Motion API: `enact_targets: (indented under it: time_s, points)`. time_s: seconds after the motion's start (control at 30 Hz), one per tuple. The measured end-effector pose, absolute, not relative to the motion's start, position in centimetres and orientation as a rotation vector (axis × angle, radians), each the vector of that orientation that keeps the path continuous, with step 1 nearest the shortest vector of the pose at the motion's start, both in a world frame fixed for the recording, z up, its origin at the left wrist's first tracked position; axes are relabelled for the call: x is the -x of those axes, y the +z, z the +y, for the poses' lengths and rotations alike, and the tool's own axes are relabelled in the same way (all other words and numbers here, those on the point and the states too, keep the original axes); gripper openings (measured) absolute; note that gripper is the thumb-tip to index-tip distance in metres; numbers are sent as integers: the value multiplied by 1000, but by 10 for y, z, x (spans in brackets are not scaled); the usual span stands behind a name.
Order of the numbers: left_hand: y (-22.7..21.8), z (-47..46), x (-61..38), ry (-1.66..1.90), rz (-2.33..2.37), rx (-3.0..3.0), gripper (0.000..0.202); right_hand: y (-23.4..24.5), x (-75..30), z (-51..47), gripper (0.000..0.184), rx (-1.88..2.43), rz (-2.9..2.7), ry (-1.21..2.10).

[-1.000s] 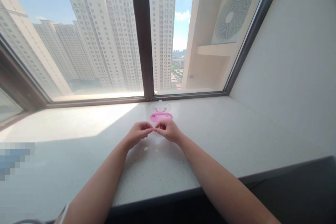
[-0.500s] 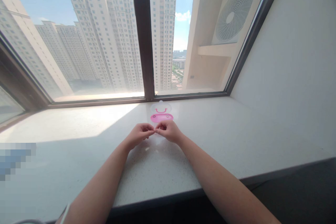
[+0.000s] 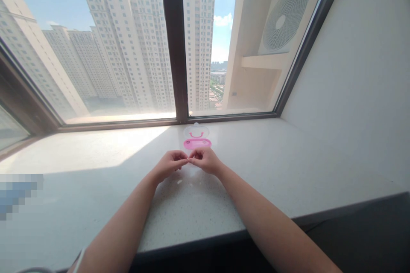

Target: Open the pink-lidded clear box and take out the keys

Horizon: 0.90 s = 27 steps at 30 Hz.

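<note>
My left hand (image 3: pixel 171 164) and my right hand (image 3: pixel 205 160) meet at their fingertips above the white speckled sill (image 3: pixel 192 217). Both are closed in a pinch, thumb against fingers. Whatever lies between the fingertips is too small to make out. Just beyond them sits a small pink case (image 3: pixel 197 143) with two round marks in its base. Its clear lid (image 3: pixel 196 131), with a pink curved handle, lies open toward the window. Faint small pale spots show on the sill below my hands; I cannot tell what they are.
A dark window frame (image 3: pixel 175 42) runs along the back of the sill, and a white wall (image 3: pixel 358 76) closes the right side. The sill's dark front edge (image 3: pixel 192 248) crosses under my forearms. A blurred blue patch (image 3: pixel 17 196) is at the far left.
</note>
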<state>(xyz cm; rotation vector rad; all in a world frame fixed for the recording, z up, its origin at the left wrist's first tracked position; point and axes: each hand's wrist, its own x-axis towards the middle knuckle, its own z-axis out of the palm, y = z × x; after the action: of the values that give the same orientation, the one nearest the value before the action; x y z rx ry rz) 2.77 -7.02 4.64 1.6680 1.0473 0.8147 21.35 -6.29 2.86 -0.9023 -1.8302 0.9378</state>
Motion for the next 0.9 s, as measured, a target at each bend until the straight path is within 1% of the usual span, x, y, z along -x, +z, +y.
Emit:
enact_targets:
  time_s: [0.27, 0.9]
  points:
    - [46, -69, -27, 808, 1031, -1670, 29, 29, -214, -64, 20, 890, -1824, 990]
    - [46, -69, -27, 814, 1035, -1668, 28, 29, -215, -62, 20, 892, -1827, 983]
